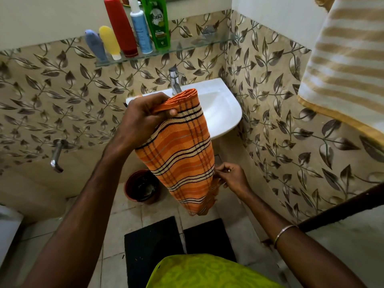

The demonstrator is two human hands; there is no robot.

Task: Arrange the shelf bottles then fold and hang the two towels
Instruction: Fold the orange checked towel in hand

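- Leaf-patterned tiles are covering the walls of a small bathroom, with a white sink (220, 109) sitting at frame centre and a glass shelf (187, 45) running above it.
- Five bottles (128, 28) are standing in a row on the shelf at upper left, seemingly already arranged by height.
- Left hand (143, 119) is gripping the top folded edge of the orange checked towel (180, 150), which is hanging down in front of the sink.
- Right hand (232, 176) is pinching the towel's lower side edge, fingers curled.
- Folding of this towel appears to be under way; next, the lower end probably needs lifting to meet the top.
- Striped beige towel (340, 65) is already hanging at upper right, its rail cut off.
- Hanging place for the orange towel is not showing.
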